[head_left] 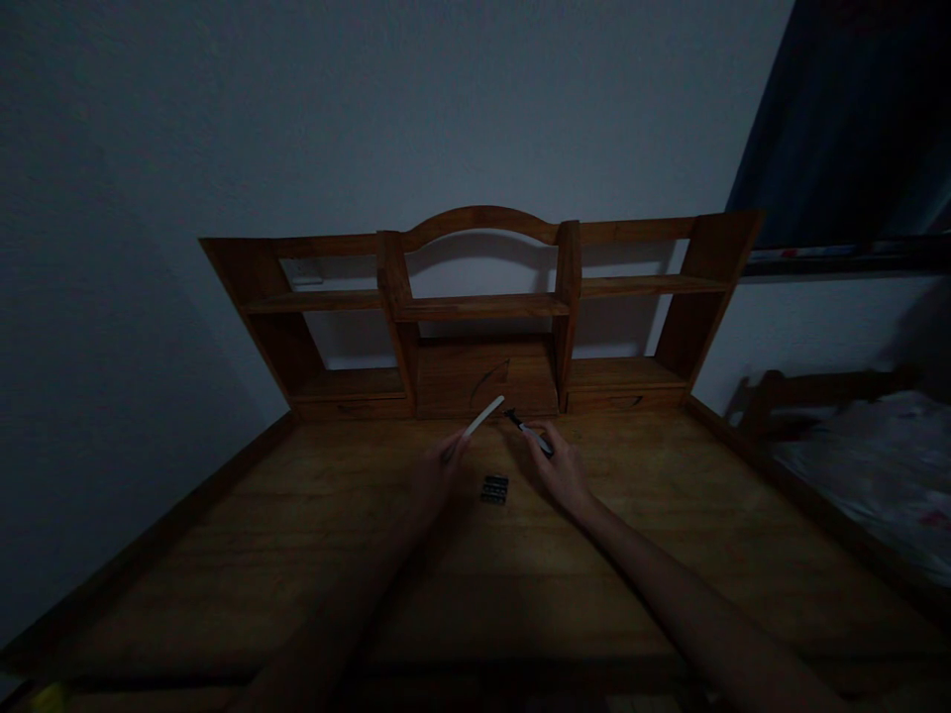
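Both my hands reach out over a wooden desk in dim light. My left hand is closed around a slim white stick-like piece that points up and to the right. My right hand grips a small tool with a black tip and a pale handle, its tip aimed toward the white piece. The two tips are close but apart. Between the hands, on the desk, lies a small black ribbed block.
A wooden hutch with shelves and small drawers stands at the desk's back against a pale wall. A raised wooden rim runs along the desk's sides. To the right are a wooden frame and a bed with light bedding.
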`<state>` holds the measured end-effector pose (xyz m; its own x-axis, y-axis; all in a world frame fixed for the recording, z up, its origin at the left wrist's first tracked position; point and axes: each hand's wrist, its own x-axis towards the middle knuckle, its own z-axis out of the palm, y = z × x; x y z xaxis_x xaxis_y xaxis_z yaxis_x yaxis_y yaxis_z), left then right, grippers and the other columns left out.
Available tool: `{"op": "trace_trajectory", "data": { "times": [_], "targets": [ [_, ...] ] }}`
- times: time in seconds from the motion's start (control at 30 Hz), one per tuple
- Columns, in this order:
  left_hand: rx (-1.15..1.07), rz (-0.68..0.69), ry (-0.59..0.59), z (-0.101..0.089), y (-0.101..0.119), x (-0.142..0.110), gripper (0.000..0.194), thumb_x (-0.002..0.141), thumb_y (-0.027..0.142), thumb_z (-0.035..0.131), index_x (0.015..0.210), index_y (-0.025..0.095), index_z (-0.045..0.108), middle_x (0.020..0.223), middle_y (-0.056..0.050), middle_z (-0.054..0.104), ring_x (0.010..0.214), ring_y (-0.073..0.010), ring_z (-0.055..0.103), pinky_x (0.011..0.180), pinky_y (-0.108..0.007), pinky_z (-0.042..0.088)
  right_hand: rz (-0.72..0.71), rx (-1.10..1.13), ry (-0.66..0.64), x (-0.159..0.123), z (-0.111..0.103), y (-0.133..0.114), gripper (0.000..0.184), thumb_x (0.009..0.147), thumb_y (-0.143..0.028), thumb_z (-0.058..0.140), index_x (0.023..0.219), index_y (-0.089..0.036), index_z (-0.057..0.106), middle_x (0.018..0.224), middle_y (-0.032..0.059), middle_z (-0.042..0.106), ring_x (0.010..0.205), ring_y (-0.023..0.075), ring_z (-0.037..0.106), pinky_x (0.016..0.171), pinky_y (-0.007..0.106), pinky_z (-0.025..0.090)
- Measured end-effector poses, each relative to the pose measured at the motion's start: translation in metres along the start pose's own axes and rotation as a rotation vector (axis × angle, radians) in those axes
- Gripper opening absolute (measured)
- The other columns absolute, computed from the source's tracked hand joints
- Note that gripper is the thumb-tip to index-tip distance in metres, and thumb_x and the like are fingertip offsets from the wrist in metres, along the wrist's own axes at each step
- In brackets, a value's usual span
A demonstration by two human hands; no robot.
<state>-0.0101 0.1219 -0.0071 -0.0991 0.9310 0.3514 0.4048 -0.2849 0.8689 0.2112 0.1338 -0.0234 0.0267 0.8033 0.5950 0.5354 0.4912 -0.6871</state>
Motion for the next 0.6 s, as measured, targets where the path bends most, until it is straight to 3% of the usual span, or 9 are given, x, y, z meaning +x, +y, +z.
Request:
{"op": "trace_trajectory", "data": {
  "times": [0.13,0.3,0.6],
  "targets": [
    [-0.041,0.019,-0.046,0.0054,-0.0017,-0.0005,0.035,0.088,0.047,0.057,0.110,0.024,0.072,0.114,-0.006,0.073,0.107,-0.0234,0.067,0.096,-0.036,0.049,-0.002,-0.006,0.015,0.0007,0.0001,-0.0004,0.032,0.096,-0.047,0.046,0.109,-0.024,0.065,0.087,0.0029,0.073,0.073,0.0196,0.069,0.066,0.026,0.048],
    [-0.040,-0.051,-0.010,0.0054,-0.0092,0.0008,0.042,0.087,0.053,0.055,0.110,0.022,0.073,0.110,-0.008,0.074,0.101,-0.0255,0.068,0.091,-0.039,0.051,-0.001,0.018,0.006,0.0004,-0.0004,-0.0025,0.033,0.096,-0.047,0.046,0.110,-0.024,0.064,0.088,0.0033,0.072,0.074,0.0193,0.069,0.068,0.026,0.048],
    [-0.151,-0.029,-0.092,0.0092,-0.0080,-0.0003,0.044,0.085,0.053,0.058,0.111,0.021,0.072,0.115,-0.009,0.073,0.108,-0.0264,0.067,0.098,-0.042,0.049,-0.010,0.009,0.016,0.0008,-0.0014,-0.0016,0.033,0.097,-0.046,0.046,0.113,-0.023,0.063,0.081,0.0021,0.071,0.067,0.0185,0.067,0.063,0.025,0.047]
  ]
}}
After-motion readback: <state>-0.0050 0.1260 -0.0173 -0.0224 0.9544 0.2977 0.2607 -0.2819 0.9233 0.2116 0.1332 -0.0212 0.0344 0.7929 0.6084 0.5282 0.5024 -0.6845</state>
